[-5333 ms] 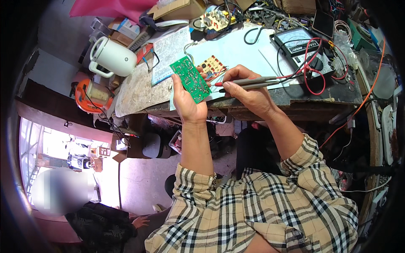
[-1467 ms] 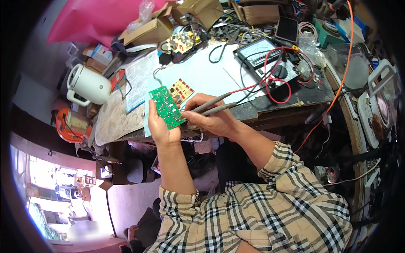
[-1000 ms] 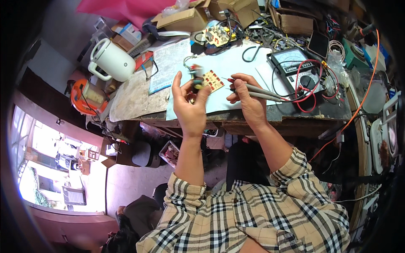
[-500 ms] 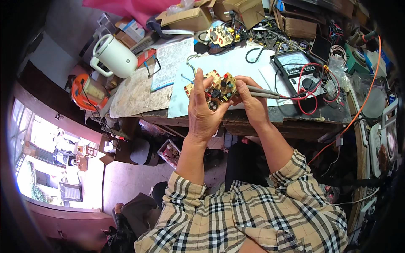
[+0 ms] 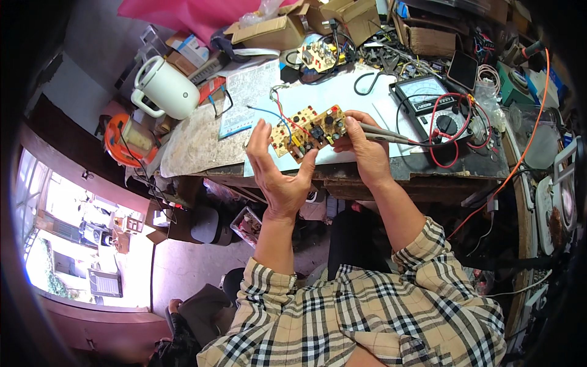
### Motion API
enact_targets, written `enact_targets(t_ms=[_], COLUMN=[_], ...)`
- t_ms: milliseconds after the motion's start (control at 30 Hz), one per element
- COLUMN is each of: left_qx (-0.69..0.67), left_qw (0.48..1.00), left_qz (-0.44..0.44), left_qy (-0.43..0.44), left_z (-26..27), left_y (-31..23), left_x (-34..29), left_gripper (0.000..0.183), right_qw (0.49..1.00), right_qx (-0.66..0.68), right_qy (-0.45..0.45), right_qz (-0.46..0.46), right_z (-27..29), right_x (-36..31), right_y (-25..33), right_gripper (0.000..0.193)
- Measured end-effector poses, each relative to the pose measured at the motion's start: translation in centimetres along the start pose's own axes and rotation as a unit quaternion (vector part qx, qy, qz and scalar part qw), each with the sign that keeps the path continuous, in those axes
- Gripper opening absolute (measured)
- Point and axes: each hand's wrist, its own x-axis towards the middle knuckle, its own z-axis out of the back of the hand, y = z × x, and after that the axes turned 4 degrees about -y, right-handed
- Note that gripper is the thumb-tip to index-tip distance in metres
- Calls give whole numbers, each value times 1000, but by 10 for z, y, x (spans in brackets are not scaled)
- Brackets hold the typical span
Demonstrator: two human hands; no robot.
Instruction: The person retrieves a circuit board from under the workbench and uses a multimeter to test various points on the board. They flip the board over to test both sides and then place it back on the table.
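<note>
A tan circuit board (image 5: pixel 318 132) with red, black and yellow parts and loose coloured wires is held up over the table's front. A second tan board section (image 5: pixel 280 136) lies against it; I cannot tell whether they are joined. At the right end, my right hand (image 5: pixel 367 144) grips the board between thumb and fingers. Two grey test probes (image 5: pixel 384 136) also run out of that hand, their tips hidden. By the board's lower left edge is my left hand (image 5: pixel 278 180), fingers stretched and apart, its thumb at the edge. The probe leads reach a black analog multimeter (image 5: pixel 428 110).
Blue-white paper (image 5: pixel 263 156) covers the table's middle. Glasses (image 5: pixel 224 103) and a white kettle (image 5: pixel 165 87) stand left, beside an orange container (image 5: pixel 116 140). Another circuit board (image 5: pixel 319 56), cardboard boxes (image 5: pixel 269 33) and tangled parts fill the back. A phone (image 5: pixel 463 68) lies behind the multimeter.
My left hand has drawn back left and down from over the board, its fingers spreading. More of the board and its wires now shows. The right hand has barely moved.
</note>
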Motion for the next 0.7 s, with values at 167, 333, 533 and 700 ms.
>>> enact_targets(t_ms=[167,333,533,700], left_qx=[-5,0,-12,-11], left_qw=[998,998,995,997], left_qz=[53,35,49,42], left_qy=[24,55,80,61], left_z=[-3,-5,-7,-10], left_y=[8,2,3,6], left_x=[-13,-11,-15,-15], left_gripper=[64,67,69,65], right_qw=[1000,1000,1000,1000], right_qx=[1,8,-2,-10], right_qy=[-7,-9,-9,-2], right_qz=[2,-4,-2,-2], right_z=[-1,0,0,0], right_x=[0,1,0,0], right_y=[1,1,1,1], right_gripper=[24,24,24,24])
